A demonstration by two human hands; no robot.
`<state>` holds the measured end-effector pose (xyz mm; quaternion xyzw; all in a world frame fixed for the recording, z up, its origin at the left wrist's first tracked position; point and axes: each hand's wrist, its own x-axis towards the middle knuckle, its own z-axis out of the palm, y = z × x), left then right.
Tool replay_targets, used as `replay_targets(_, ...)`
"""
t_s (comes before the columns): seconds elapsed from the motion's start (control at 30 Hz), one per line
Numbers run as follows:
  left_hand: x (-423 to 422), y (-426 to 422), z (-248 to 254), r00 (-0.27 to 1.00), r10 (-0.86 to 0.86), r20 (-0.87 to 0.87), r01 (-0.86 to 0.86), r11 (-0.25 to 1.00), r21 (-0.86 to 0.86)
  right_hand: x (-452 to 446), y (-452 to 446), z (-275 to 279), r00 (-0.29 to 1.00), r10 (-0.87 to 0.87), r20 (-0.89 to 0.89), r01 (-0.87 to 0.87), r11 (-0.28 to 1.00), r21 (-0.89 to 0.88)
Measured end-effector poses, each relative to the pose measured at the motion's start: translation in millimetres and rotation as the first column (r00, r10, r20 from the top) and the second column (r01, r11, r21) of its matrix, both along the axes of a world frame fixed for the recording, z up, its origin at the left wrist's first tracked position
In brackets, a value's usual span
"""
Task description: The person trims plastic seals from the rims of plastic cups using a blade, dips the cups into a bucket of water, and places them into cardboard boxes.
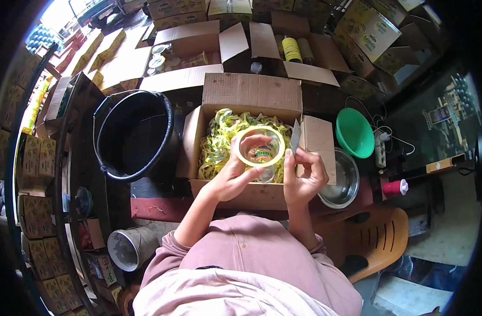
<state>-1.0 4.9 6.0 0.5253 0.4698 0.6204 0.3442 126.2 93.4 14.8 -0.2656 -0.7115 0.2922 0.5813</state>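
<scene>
My left hand [229,178] is wrapped around a clear plastic cup [263,152] with a yellow rim. The cup's mouth faces me, and green and red print shows through its wall. Between the thumb and fingers of my right hand [307,176], a thin flat grey blade [295,137] points upward, just right of the cup. Its exact kind is unclear. Both hands are above an open cardboard box [251,90] filled with crumpled yellow-green printed plastic strips [225,126].
A black bucket [170,142] stands left of the box. On the right are a green basin [355,132], a metal bowl [340,181], a pink spool [394,188] and a power strip [380,150]. Open cartons [185,34] line the back, one holding yellow stacked lids or cups [291,50].
</scene>
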Motion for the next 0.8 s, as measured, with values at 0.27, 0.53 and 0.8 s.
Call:
replay_targets(0.27,0.6,2.8,-18.0,0.859,-0.103,0.502,0.078,0.994,0.07,2.1,-7.8,5.7,0.999,0.032,0.039,-0.032,0.999,-0.003)
replay_targets(0.53,-3.2,4.3,-8.4,0.983,0.098,0.152,-0.113,0.99,0.087,2.1,-16.0,15.0,0.99,0.123,0.07,-0.124,0.992,0.008)
replay_targets(0.8,-4.5,3.9,-13.7,0.983,0.113,0.146,-0.129,0.986,0.105,2.7,-14.5,13.0,0.988,0.145,0.057,-0.147,0.988,0.044)
